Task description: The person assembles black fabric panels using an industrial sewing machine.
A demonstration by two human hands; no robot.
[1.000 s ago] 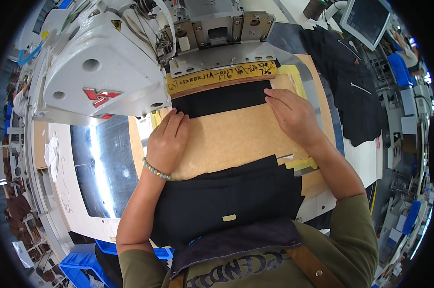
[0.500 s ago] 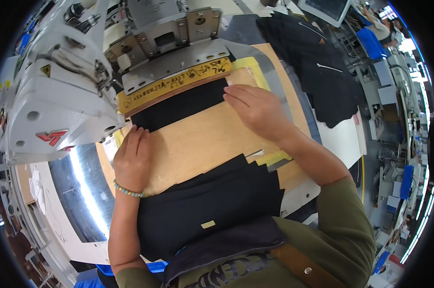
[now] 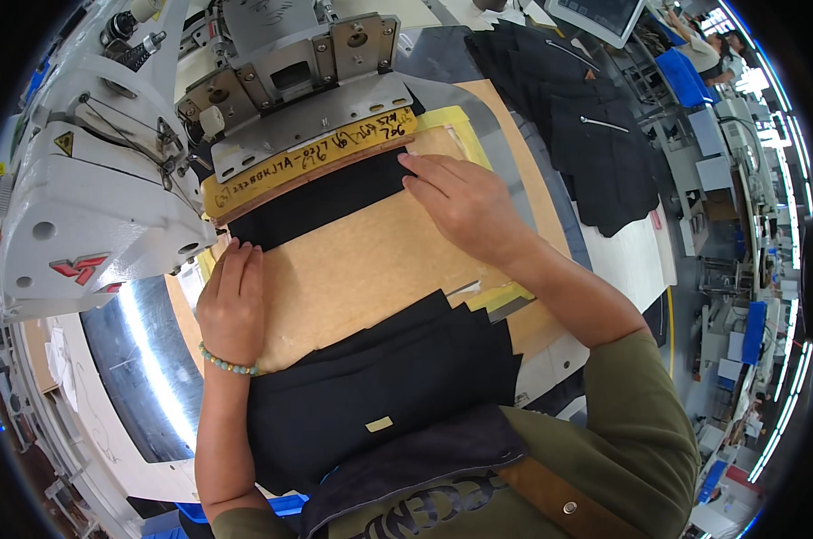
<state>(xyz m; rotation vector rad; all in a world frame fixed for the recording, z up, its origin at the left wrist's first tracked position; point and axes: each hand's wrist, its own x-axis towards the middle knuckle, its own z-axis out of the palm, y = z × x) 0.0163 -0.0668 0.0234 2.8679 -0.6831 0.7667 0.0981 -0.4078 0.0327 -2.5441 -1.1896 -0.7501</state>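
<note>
Pale tabletop [image 3: 624,277] with zippered black cloths [image 3: 595,153], white machine [image 3: 110,211] beside left hand [image 3: 233,304].

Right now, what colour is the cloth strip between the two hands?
The cloth strip is plain black, best seen in the head view.

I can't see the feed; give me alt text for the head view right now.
The left hand and right hand touch opposite ends of a black fabric strip on a tan board. A white machine stands at upper left, and layered black fabric lies nearer the lower edge.
</note>
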